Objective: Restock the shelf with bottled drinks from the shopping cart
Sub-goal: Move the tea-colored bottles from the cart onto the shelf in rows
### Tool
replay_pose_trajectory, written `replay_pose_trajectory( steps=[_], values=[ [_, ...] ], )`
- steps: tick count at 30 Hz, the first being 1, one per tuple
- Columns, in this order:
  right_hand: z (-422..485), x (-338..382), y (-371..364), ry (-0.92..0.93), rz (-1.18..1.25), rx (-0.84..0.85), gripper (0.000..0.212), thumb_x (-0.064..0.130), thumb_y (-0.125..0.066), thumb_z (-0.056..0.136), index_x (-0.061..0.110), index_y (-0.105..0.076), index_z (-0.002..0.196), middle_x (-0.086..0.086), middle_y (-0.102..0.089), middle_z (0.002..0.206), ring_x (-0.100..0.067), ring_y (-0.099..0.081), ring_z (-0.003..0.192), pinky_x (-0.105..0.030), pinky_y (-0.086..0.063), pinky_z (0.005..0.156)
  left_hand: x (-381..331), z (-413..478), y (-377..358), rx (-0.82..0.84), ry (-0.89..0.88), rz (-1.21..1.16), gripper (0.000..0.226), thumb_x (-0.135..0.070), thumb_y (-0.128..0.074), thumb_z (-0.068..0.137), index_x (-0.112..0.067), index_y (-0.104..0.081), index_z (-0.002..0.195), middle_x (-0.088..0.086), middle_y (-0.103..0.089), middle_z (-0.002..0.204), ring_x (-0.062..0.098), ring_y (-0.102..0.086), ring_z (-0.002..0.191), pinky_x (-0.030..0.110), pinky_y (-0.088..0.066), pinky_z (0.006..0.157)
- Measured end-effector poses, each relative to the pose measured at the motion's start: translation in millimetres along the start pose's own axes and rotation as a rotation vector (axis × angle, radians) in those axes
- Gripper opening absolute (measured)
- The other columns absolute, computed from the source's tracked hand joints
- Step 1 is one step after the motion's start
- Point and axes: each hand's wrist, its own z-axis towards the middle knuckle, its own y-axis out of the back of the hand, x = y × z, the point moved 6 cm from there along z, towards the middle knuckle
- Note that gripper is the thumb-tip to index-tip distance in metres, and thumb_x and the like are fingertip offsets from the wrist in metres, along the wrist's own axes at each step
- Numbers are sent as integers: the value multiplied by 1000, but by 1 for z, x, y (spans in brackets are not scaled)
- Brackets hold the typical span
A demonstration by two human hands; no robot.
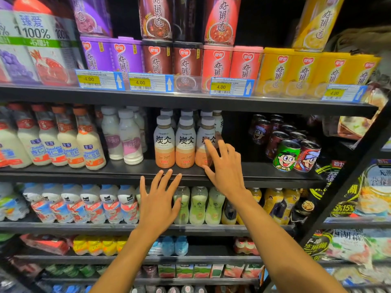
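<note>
On middle shelf (95, 173), front row: three latte bottles (185, 144), grey caps, tan drink filling lower half below white label; more of same kind behind. White milk bottles (129, 138) just left, cartoon cans (286, 155) well apart to right. Right hand (225, 168) spread wide, fingers straight, index and thumb touching rightmost latte bottle (203, 132), not wrapped round it. Left hand (157, 201) flat, fingers splayed, tips at shelf edge below bottles, holding nothing.
</note>
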Motion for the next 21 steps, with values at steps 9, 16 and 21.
replay_pose_trajectory(
  steps=[9,16,21],
  values=[
    [-32,-25,9,-70,46,1,83,53,-60,97,23,-23,165,-13,-24,170,-33,-30,153,-47,-34,120,-32,-5,6,-4,-70,-86,75,-51,-43,95,-26,-21,162,5,-20,170,27,-14,158,62,-10,125],
    [-151,-110,29,-331,-50,59,78,58,-53,100,24,-25,164,-10,-19,173,-33,-23,157,-50,-32,122,-144,-17,-29,60,-340,-315,71,-39,-52,98,-21,-25,161,3,-18,170,25,-13,158,52,-16,127],
    [-296,-193,52,-641,-138,162,78,64,-45,102,27,-20,166,-7,-15,174,-32,-17,159,-54,-28,125,-259,-34,-74,227,-546,-376,71,-44,-53,99,-23,-26,161,2,-21,169,25,-17,157,48,-15,127]
  ],
)
